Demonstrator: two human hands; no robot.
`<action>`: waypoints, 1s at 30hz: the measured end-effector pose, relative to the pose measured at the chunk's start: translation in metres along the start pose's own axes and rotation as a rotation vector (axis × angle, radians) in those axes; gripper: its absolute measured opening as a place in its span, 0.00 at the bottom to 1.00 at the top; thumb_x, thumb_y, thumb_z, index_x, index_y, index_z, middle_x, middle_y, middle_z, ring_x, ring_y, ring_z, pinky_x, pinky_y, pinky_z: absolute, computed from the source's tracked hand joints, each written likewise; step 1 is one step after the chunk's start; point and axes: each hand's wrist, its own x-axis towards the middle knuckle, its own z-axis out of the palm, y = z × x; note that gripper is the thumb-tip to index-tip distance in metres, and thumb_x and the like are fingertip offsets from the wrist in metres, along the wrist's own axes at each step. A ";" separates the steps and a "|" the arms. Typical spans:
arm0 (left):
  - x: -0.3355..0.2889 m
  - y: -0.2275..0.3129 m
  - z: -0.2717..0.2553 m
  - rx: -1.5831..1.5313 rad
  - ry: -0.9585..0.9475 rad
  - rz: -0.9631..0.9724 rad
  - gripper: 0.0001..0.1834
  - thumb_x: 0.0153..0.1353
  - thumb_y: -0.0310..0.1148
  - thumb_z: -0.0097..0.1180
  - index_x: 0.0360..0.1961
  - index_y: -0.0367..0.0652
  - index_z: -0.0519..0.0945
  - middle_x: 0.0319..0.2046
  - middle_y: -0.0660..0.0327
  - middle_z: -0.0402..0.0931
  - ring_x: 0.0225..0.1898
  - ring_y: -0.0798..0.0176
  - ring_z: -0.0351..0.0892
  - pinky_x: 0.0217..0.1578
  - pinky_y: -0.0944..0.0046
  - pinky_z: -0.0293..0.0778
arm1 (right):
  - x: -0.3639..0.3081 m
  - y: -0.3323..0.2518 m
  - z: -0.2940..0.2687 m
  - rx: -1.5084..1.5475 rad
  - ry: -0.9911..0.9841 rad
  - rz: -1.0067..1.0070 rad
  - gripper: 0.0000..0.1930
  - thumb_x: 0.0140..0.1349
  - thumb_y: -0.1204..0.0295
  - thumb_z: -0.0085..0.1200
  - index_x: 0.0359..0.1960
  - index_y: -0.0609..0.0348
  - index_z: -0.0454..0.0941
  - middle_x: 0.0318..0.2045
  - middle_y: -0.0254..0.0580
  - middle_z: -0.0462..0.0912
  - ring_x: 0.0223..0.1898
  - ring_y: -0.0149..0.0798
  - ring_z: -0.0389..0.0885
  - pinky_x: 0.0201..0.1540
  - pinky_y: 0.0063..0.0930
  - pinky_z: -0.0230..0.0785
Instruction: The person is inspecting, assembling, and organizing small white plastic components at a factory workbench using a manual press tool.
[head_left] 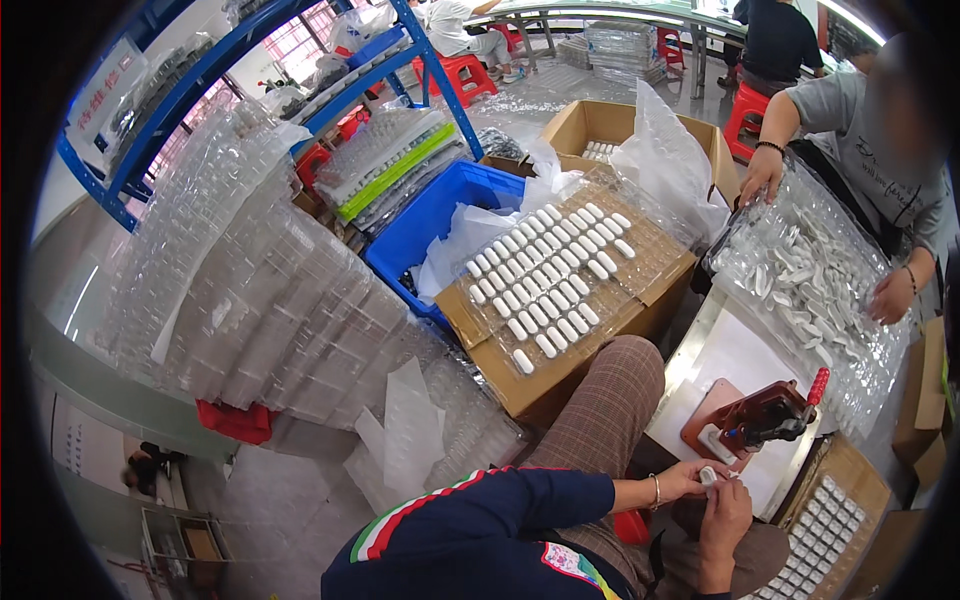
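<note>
Above my lap, my left hand is closed round a small white oval plastic piece. The fingers of my right hand are bent together at the piece's right side; whether they pinch a separate small part there is too small to tell. Just beyond my hands stands a dark red hand press with a red lever grip, on a white worktable. A white part sits at the foot of the press. Both hands are apart from the press.
A clear tray with rows of white oval pieces lies on a cardboard box. A blue bin and stacked clear trays stand left. Across the table, a co-worker's hands rest by loose white pieces. More pieces fill a tray at lower right.
</note>
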 end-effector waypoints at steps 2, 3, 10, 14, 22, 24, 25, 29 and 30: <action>0.002 0.002 0.000 0.028 0.016 0.018 0.27 0.60 0.24 0.55 0.62 0.47 0.68 0.55 0.68 0.71 0.55 0.73 0.71 0.52 0.71 0.70 | 0.003 -0.004 -0.003 -0.064 -0.011 -0.066 0.05 0.54 0.76 0.56 0.31 0.61 0.73 0.33 0.47 0.74 0.34 0.50 0.74 0.36 0.41 0.67; 0.002 0.002 0.000 0.020 0.052 -0.026 0.27 0.59 0.20 0.52 0.60 0.48 0.69 0.55 0.68 0.71 0.55 0.71 0.71 0.53 0.70 0.70 | 0.006 -0.001 0.000 -0.051 -0.012 -0.069 0.06 0.54 0.76 0.56 0.32 0.62 0.73 0.35 0.48 0.74 0.36 0.51 0.74 0.37 0.42 0.68; 0.007 -0.011 -0.004 -0.074 0.281 -0.184 0.13 0.69 0.41 0.50 0.49 0.47 0.73 0.44 0.68 0.74 0.46 0.72 0.74 0.46 0.68 0.75 | 0.000 0.007 0.017 0.182 -0.021 0.066 0.06 0.54 0.77 0.57 0.31 0.62 0.73 0.32 0.49 0.74 0.38 0.53 0.75 0.38 0.41 0.69; 0.003 -0.011 -0.006 0.006 0.283 -0.152 0.10 0.69 0.39 0.48 0.46 0.46 0.74 0.42 0.67 0.75 0.43 0.72 0.75 0.43 0.68 0.75 | -0.006 0.015 0.031 0.431 -0.008 0.265 0.05 0.53 0.79 0.59 0.31 0.64 0.75 0.29 0.47 0.75 0.32 0.47 0.75 0.37 0.36 0.68; 0.002 -0.028 -0.002 0.157 0.348 -0.103 0.12 0.69 0.38 0.46 0.46 0.46 0.76 0.38 0.67 0.77 0.35 0.73 0.77 0.31 0.72 0.76 | -0.017 0.031 0.041 0.499 0.028 0.388 0.09 0.59 0.71 0.60 0.29 0.65 0.76 0.23 0.37 0.77 0.27 0.29 0.70 0.32 0.24 0.66; -0.003 -0.006 0.002 0.400 0.377 -0.148 0.13 0.69 0.38 0.46 0.47 0.44 0.76 0.36 0.62 0.78 0.27 0.69 0.79 0.22 0.70 0.76 | -0.013 0.031 0.043 0.466 0.049 0.404 0.08 0.59 0.71 0.60 0.30 0.65 0.76 0.24 0.37 0.77 0.27 0.29 0.72 0.32 0.25 0.67; -0.009 -0.001 0.002 0.347 0.396 -0.136 0.14 0.68 0.37 0.47 0.48 0.42 0.76 0.32 0.58 0.78 0.20 0.66 0.79 0.16 0.68 0.74 | -0.012 0.029 0.042 0.483 0.043 0.412 0.08 0.58 0.72 0.59 0.32 0.65 0.77 0.26 0.37 0.78 0.28 0.30 0.73 0.34 0.25 0.68; -0.012 0.029 0.002 0.373 0.491 -0.066 0.11 0.66 0.33 0.53 0.43 0.37 0.79 0.24 0.59 0.79 0.20 0.69 0.79 0.20 0.69 0.76 | -0.007 0.034 0.062 0.644 0.005 0.573 0.10 0.59 0.72 0.59 0.40 0.64 0.79 0.30 0.37 0.80 0.30 0.29 0.77 0.35 0.23 0.71; -0.014 0.035 0.001 0.401 0.492 -0.088 0.12 0.66 0.34 0.54 0.43 0.36 0.79 0.26 0.58 0.79 0.21 0.69 0.79 0.21 0.70 0.76 | 0.003 0.022 0.055 0.815 -0.088 0.729 0.09 0.61 0.70 0.58 0.39 0.64 0.79 0.26 0.36 0.80 0.23 0.26 0.75 0.26 0.21 0.68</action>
